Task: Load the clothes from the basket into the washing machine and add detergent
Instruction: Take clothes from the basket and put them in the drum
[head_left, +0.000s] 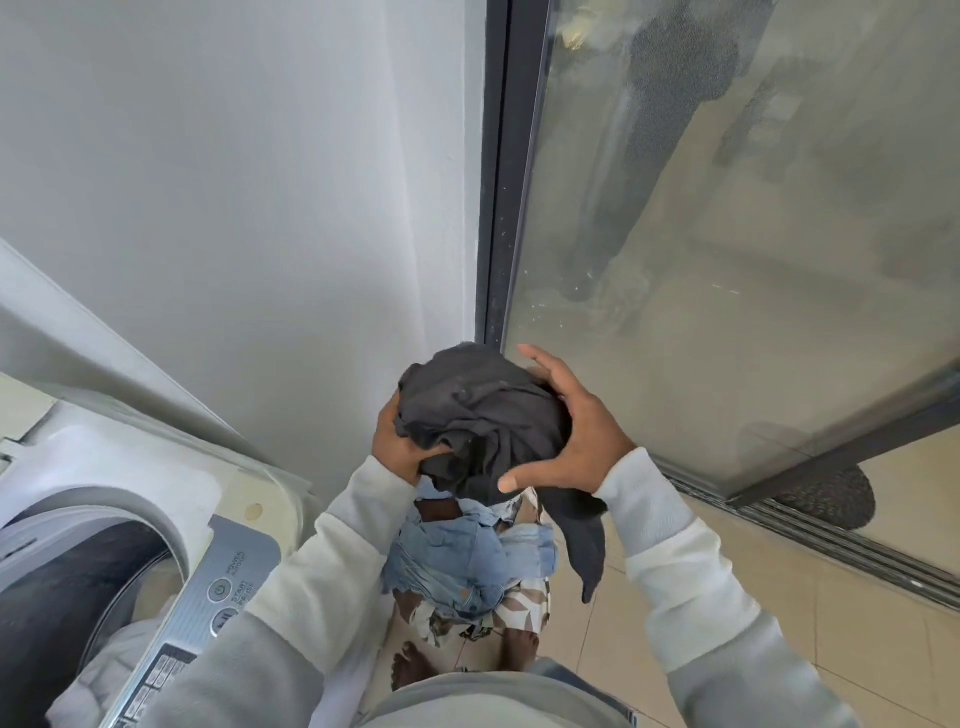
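A bundled dark grey garment (480, 415) is held up in front of me, one end hanging down to the right. My left hand (402, 444) grips its left underside with curled fingers. My right hand (576, 426) clasps its right side, thumb underneath. Below the bundle lie light blue denim clothes (467, 561) on a leaf-patterned cloth (524, 608); the basket itself is hidden under them. The top-loading washing machine (104, 467) stands at the lower left with its lid up and its dark drum (67, 587) open.
The machine's grey control panel (218, 587) runs along its near edge. A white wall stands ahead and a dark-framed glass sliding door (727, 234) to the right. Beige floor tiles (857, 623) and a door track lie at the lower right. Bare feet show below.
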